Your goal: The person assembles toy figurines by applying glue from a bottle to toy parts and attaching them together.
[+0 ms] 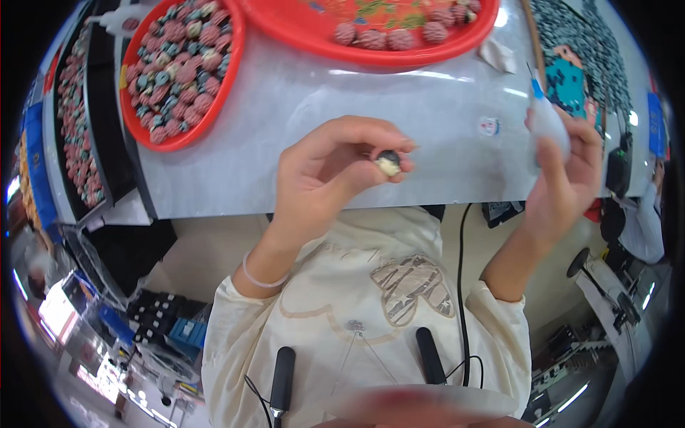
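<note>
Over the front part of the table, my left hand (310,175) pinches a small rounded piece (388,163) between thumb and fingertips. Its visible side is dark on top and cream below; the rest is hidden by the fingers. Off to the right, my right hand (567,182) is wrapped round a white squeeze bottle (549,128) with a blue neck and a thin needle tip pointing up and away. The bottle and the small piece are well apart.
A red basin (238,53) heaped with pink, blue-grey and cream ridged pieces stands at the left. A larger red tray (300,41) holds pink pieces at the far side. Many small dark teal pieces (581,32) lie far right. A crumpled white tissue (497,55) and round sticker (489,127) lie on the table.
</note>
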The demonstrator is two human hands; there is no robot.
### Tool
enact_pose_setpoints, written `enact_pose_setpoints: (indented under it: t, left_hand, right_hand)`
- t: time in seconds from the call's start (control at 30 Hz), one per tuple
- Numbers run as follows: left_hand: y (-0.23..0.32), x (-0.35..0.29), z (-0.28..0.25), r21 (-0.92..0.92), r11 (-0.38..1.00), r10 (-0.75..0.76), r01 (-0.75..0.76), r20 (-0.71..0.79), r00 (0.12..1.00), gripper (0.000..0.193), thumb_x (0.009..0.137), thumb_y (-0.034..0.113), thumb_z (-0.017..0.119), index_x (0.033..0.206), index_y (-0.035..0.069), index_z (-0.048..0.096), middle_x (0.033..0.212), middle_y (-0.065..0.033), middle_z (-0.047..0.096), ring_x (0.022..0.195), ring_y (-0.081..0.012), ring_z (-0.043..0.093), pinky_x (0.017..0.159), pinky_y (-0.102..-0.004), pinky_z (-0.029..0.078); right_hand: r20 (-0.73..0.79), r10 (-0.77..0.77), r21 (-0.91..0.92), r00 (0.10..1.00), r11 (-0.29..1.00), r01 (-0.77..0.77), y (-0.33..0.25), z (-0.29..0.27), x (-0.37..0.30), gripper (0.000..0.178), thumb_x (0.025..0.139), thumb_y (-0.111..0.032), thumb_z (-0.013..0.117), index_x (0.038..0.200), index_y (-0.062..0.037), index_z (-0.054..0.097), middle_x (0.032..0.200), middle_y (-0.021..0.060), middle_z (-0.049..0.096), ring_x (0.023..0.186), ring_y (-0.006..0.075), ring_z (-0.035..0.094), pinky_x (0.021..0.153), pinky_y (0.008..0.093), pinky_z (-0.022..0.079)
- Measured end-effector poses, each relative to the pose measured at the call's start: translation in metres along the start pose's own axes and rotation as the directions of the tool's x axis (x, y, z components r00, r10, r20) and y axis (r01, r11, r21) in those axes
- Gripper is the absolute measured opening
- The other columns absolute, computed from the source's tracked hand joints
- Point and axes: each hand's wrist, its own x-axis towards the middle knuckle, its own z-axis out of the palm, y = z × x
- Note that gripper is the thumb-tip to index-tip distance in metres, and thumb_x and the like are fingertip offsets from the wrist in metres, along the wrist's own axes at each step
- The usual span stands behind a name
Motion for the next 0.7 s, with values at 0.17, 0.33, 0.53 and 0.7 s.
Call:
enact_pose_setpoints:
  t: [0.17, 0.33, 0.53, 0.7]
  left_hand:
    - [0.000, -0.003, -0.003, 0.049, 0.998, 0.025, -0.026, 0.019, 1.000, 0.027, 0.079, 0.013, 0.059, 0.098, -0.006, 0.052, 0.096, -0.0153, 0.055, 0.082, -0.0194, 0.058, 0.071, -0.0287, 0.049]
    - [-0.002, -0.002, -0.002, 0.061, 0.998, 0.019, -0.019, -0.009, 1.000, 0.027, 0.079, 0.014, 0.059, 0.097, -0.004, 0.052, 0.095, -0.0149, 0.054, 0.081, -0.0190, 0.058, 0.070, -0.0280, 0.051]
    - [0.002, 0.002, 0.003, 0.102, 0.995, 0.002, -0.008, 0.065, 0.998, 0.025, 0.080, 0.014, 0.059, 0.096, -0.003, 0.052, 0.095, -0.0138, 0.054, 0.082, -0.0184, 0.057, 0.069, -0.0277, 0.051]
    - [-0.001, 0.001, 0.001, 0.110, 0.994, -0.013, 0.007, 0.051, 0.999, 0.025, 0.080, 0.014, 0.059, 0.096, -0.003, 0.052, 0.095, -0.0136, 0.054, 0.082, -0.0183, 0.057, 0.070, -0.0280, 0.051]
  right_hand:
    - [0.090, -0.173, -0.582, 0.981, 0.790, 0.193, 0.016, -0.008, 0.016, 0.033, 0.068, 0.002, 0.064, 0.099, -0.0013, 0.055, 0.089, 0.0079, 0.059, 0.073, 0.0140, 0.057, 0.065, 0.0237, 0.044]
    - [0.215, -0.039, -0.500, 0.976, 0.854, 0.144, 0.015, -0.025, 0.033, 0.033, 0.066, 0.003, 0.063, 0.098, -0.0035, 0.058, 0.084, 0.0057, 0.060, 0.074, 0.0116, 0.057, 0.063, 0.0219, 0.043]
    - [-0.110, -0.046, -0.756, 0.993, 0.653, -0.053, 0.038, -0.150, 0.098, 0.017, 0.075, -0.008, 0.058, 0.091, -0.0023, 0.062, 0.079, 0.0073, 0.063, 0.073, 0.0106, 0.059, 0.066, 0.0231, 0.045]
    - [-0.118, 0.049, -0.876, 0.992, 0.466, -0.127, 0.056, -0.137, 0.113, 0.018, 0.074, -0.013, 0.061, 0.089, -0.0037, 0.063, 0.070, 0.0073, 0.064, 0.064, 0.0123, 0.061, 0.061, 0.0215, 0.045]
